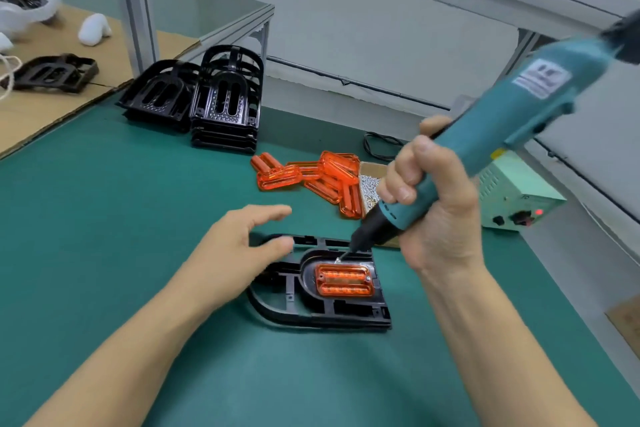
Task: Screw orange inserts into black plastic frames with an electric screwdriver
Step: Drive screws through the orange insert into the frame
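A black plastic frame lies flat on the green mat, with an orange insert seated in its recess. My right hand grips a teal electric screwdriver, tilted, its bit carrying a screw just above the insert's upper left corner. My left hand hovers over the frame's left end with fingers loosely spread, thumb near the frame's top edge; I cannot tell whether it touches.
Loose orange inserts lie in a pile behind the frame, next to a box of screws. Two stacks of black frames stand further back. A pale green power unit sits at right. Cardboard with another frame lies at left.
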A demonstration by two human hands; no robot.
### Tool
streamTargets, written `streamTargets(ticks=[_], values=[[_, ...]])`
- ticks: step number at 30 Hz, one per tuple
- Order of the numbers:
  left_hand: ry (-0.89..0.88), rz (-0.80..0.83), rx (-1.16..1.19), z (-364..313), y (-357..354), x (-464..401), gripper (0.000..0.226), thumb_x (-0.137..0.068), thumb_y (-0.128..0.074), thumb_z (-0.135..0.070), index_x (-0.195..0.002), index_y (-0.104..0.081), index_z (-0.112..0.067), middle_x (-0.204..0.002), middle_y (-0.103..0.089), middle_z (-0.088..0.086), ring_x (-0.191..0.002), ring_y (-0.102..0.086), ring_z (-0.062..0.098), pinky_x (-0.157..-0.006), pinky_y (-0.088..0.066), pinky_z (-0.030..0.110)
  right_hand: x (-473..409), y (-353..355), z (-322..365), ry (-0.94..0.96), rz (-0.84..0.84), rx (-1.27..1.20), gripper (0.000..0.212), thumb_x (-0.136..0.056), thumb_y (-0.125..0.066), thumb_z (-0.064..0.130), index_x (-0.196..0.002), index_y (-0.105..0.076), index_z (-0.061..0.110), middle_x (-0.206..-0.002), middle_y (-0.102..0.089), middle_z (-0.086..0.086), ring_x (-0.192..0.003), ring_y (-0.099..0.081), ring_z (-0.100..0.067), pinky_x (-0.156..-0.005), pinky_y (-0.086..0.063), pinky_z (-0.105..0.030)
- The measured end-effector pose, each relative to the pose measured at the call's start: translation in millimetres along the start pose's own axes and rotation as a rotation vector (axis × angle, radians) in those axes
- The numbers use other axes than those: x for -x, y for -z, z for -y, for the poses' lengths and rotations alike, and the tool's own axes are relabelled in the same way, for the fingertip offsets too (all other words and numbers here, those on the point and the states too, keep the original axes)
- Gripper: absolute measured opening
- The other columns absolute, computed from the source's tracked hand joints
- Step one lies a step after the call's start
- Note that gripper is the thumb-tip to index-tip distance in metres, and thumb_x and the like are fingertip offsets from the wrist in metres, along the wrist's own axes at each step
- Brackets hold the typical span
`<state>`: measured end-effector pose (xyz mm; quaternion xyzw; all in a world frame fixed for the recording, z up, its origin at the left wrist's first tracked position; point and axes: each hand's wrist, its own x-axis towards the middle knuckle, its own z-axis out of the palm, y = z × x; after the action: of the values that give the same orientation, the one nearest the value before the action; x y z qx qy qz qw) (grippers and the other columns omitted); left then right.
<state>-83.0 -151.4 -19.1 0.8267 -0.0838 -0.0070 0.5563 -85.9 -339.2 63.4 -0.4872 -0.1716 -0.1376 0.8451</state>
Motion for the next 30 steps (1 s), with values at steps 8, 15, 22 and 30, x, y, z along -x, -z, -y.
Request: streamTargets(ticks=[8,15,22,30], values=[[0.035,0.135,-0.145,13,-7,1,0.044,-0.083,-0.068,-0.028,-0.125,-0.058,-0.038,-0.131,-0.052,-0.023,-0.127,-0.043,0.003,-0.111,-0.032,0.037,-4,-5,-25,-0.068,0.077,0.234,0.015,-0.082,-0.055,0.005,-0.092,-0.051,0.015,-0.052,-0.041,0.001,-0.042,-0.035,-0.015,-0.048,-0.035,-0.024],[0.024,0.132,-0.15,13,-8,1,0.045,-0.084,-0.067,-0.026,-0.127,-0.057,-0.036,-0.133,-0.052,-0.021,-0.129,-0.041,0.004,-0.112,-0.03,0.036,-4,-6,-34,-0.09,0.103,0.283,0.014,-0.081,-0.056,0.005,-0.09,-0.053,0.016,-0.052,-0.041,0.001,-0.042,-0.035,-0.016,-0.049,-0.036,-0.025],[0.023,0.125,-0.151,13,-8,0,0.044,-0.084,-0.067,-0.027,-0.126,-0.057,-0.037,-0.133,-0.051,-0.022,-0.129,-0.041,0.004,-0.112,-0.03,0.034,-5,-6,-37,-0.108,0.115,0.28,0.015,-0.081,-0.057,0.006,-0.089,-0.055,0.018,-0.052,-0.041,0.001,-0.042,-0.035,-0.016,-0.049,-0.036,-0.025],[0.037,0.125,-0.153,13,-7,0,0.044,-0.084,-0.068,-0.029,-0.126,-0.057,-0.039,-0.135,-0.05,-0.021,-0.131,-0.038,0.004,-0.113,-0.029,0.036,-7,-5,-41,-0.124,0.119,0.296,0.015,-0.081,-0.057,0.006,-0.089,-0.055,0.019,-0.052,-0.041,0.001,-0.042,-0.035,-0.016,-0.048,-0.036,-0.025]])
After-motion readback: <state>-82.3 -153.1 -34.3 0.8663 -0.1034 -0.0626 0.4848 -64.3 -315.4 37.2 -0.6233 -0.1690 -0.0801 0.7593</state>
